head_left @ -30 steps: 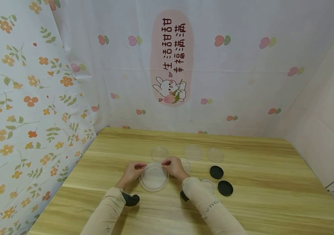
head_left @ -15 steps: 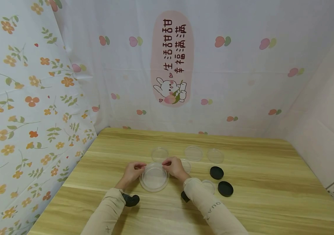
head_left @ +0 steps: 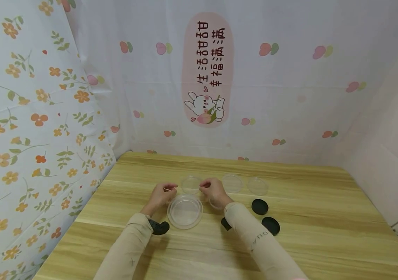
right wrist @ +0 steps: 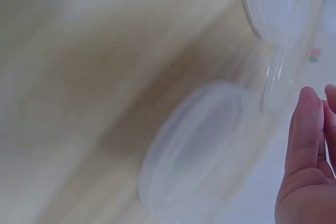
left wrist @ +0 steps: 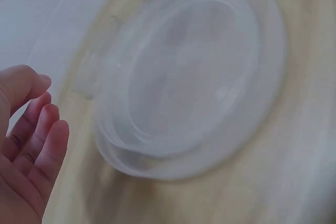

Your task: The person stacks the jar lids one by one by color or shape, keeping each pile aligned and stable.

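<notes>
A large clear round plastic dish (head_left: 185,212) with stepped, ring-like rims lies on the table in front of the person. My left hand (head_left: 163,195) hovers past its far left side, thumb and fingers loosely bent and apart, gripping nothing. On the other side, my right hand (head_left: 216,191) is raised with its fingers close together and nothing visible in them. Between the two hands lies a smaller clear round lid (head_left: 191,186); the right fingertips overlap its edge in the head view. Another clear round piece (right wrist: 191,150) sits under the right hand, partly hidden by it in the head view.
Two more thin clear discs, one near the back middle (head_left: 232,183) and one further right (head_left: 257,186), lie flat. Two black round lids, an upper one (head_left: 260,206) and a lower one (head_left: 271,226), rest beside the right forearm. Patterned cloth (head_left: 290,97) hangs behind the wooden table (head_left: 325,233).
Both hands have let go of the large dish's far rim and moved up and away toward the smaller lid behind it. The right sleeve now covers a clear piece beside the black lids.
</notes>
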A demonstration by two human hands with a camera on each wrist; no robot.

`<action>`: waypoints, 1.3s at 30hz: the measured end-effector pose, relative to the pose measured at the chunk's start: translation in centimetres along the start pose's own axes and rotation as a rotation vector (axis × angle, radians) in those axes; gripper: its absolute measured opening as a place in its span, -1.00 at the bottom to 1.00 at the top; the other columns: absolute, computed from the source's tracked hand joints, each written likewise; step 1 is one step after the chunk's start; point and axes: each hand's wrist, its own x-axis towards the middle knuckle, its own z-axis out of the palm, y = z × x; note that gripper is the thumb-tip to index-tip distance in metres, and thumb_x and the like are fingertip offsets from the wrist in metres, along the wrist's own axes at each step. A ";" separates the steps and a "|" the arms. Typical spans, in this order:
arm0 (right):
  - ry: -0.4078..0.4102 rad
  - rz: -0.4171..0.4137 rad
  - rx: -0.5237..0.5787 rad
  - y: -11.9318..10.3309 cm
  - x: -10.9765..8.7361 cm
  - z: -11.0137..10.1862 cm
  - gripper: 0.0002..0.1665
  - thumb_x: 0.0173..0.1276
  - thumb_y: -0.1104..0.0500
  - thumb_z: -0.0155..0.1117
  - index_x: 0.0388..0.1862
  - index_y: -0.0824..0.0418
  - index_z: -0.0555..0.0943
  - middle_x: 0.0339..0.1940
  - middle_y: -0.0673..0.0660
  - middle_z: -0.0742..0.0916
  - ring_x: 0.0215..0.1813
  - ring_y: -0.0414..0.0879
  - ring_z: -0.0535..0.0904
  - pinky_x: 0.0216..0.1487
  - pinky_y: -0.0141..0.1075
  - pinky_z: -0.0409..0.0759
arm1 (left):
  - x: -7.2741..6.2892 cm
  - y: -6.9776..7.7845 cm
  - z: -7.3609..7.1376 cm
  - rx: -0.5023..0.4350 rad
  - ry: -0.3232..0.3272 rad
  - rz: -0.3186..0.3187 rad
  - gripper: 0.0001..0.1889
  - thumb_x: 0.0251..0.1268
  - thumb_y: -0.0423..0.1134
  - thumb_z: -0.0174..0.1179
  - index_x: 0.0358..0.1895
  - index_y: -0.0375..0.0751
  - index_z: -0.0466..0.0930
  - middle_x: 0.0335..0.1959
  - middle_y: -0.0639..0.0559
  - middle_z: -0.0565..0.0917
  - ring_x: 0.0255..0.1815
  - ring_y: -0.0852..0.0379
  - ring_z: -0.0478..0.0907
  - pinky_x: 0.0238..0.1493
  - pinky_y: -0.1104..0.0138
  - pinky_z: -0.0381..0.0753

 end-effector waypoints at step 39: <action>0.048 0.024 -0.144 14.0 10.9 3.9 -0.53 0.14 0.13 0.25 0.00 0.34 0.52 -0.24 0.15 0.64 -0.20 -0.05 0.55 -0.26 -0.29 0.52 | 11.0 -15.9 6.1 -0.088 -0.028 0.113 -0.59 0.01 -0.11 0.26 -0.07 -0.26 0.53 -0.32 -0.02 0.58 -0.30 0.13 0.51 -0.33 0.37 0.51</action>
